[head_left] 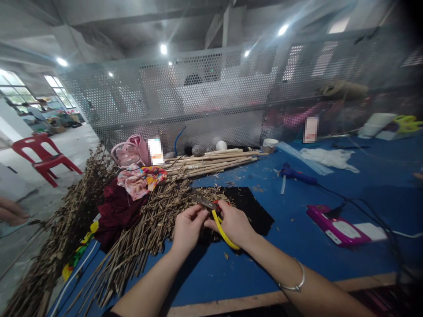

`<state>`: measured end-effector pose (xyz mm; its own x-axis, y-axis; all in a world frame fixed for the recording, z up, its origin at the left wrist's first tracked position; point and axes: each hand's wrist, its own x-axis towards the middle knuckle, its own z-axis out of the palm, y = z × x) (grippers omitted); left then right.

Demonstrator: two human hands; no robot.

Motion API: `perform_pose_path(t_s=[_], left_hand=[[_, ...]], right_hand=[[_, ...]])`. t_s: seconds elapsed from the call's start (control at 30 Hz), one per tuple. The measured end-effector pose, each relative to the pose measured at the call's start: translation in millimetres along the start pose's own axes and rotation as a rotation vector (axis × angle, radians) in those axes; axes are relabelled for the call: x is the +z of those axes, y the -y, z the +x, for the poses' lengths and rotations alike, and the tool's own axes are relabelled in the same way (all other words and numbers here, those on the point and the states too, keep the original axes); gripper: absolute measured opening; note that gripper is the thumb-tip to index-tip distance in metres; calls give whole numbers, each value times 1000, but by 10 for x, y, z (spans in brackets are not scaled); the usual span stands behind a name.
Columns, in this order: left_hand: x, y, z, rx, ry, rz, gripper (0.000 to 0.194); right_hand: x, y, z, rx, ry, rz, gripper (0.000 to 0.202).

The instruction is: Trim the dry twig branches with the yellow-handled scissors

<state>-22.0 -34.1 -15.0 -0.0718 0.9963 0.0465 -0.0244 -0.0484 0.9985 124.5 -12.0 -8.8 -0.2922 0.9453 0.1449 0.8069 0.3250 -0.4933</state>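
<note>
In my right hand (233, 224) is a pair of scissors (218, 220) with yellow handles, its blades pointing up and left. My left hand (189, 226) is beside it, thumb and fingertips pinched together near the blades; what they hold, if anything, is too small to make out. Under and left of my hands spreads a heap of dried plant stalks (145, 226), with cut bits scattered around the blades. A black cloth (253, 209) lies beneath the cuttings and reaches out to the right.
The blue table (264, 268) carries a blue glue gun (297, 174), a magenta power strip (340, 226) with cables, wooden sticks (211, 162) and a maroon cloth (119, 215). A perforated metal screen (198, 97) stands behind. More dried stalks (66, 220) lean at left, near another person's hand (13, 211).
</note>
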Motion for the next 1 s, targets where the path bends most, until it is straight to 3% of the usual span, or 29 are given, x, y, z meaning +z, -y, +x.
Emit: perform_pose_path(t_s=[0.23, 0.6, 1.0], left_hand=[[26, -50, -18, -47, -14, -55, 33], [18, 10, -8, -19, 37, -62, 29], [28, 27, -26, -46, 38, 13, 34]], right_hand=[[33, -53, 25, 13, 8, -50, 41], [52, -56, 36, -108, -43, -15, 50], [-15, -5, 5, 5, -5, -34, 43]])
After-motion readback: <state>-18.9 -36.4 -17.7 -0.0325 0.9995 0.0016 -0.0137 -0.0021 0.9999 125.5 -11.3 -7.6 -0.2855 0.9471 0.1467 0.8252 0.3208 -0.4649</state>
